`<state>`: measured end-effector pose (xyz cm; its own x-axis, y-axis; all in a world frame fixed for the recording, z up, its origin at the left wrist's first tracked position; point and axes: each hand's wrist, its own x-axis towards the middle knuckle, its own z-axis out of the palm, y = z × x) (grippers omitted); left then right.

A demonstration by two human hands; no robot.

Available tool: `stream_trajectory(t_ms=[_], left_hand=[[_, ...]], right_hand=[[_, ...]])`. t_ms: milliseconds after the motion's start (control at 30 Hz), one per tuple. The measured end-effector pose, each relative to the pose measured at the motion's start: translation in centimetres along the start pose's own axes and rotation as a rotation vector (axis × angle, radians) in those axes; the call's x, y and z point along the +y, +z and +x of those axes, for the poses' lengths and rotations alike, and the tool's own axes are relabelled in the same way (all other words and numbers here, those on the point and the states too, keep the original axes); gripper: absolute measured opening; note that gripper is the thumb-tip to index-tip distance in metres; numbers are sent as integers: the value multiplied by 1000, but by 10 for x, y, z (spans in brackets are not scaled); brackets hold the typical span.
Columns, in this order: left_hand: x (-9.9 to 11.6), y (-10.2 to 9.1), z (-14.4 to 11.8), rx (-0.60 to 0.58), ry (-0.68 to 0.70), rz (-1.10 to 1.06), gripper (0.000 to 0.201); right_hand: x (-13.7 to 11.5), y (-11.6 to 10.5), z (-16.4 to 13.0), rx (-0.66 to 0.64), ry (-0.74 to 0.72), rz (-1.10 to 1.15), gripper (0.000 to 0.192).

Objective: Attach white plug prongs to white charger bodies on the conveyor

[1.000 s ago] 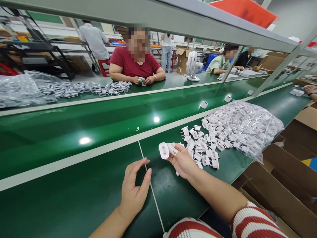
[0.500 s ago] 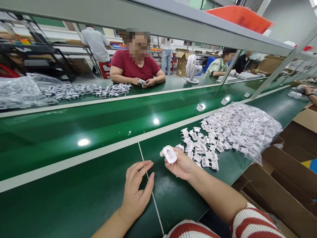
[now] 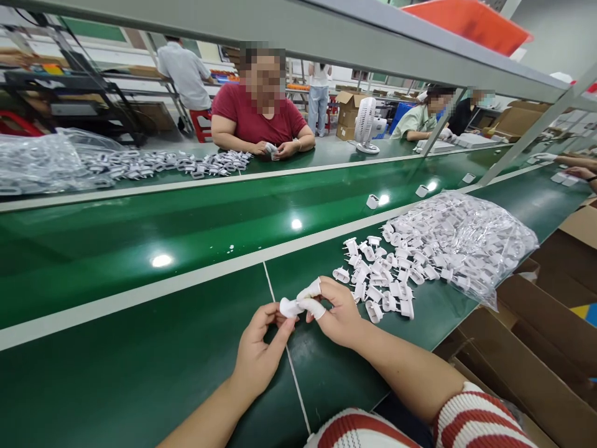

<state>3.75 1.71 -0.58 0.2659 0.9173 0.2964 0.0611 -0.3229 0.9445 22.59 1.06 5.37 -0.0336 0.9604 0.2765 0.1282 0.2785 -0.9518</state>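
Surface [image 3: 116,373]: glossy green, across the lower left, reaching toward the right edge
Pale strip [image 3: 140,289]: diagonal, left edge toward upper right
Light: bright reflections [image 3: 161,261] at centre and centre left
Beam [image 3: 373,50]: grey, sloping across the top
Wall [image 3: 566,43]: grey, upper right
Stool [image 3: 201,124]: red, upper left of centre

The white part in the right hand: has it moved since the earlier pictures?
Yes: the white part has moved left in the picture, closer to the thin pale line on the green table; the left hand now touches the part too.
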Motion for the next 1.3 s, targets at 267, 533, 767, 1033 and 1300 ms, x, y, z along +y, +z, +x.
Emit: stream_trajectory(t_ms=[267,533,767,1033,1300], left_hand=[[6,-1,9,33,-218,-177,35],[8,0,9,155,-204,-97,35],[1,0,6,96,-164,-13,31],[-5,0,10,48,-206,-88,44],[-10,7,16,227,-340,-55,75]], right_hand=[[10,0,7,-133,197,378,33],[8,3,7,-113,304,401,39],[17,6,6,-17,281,216,39],[15,4,9,144,260,420,51],[25,5,18,339,21,554,25]])
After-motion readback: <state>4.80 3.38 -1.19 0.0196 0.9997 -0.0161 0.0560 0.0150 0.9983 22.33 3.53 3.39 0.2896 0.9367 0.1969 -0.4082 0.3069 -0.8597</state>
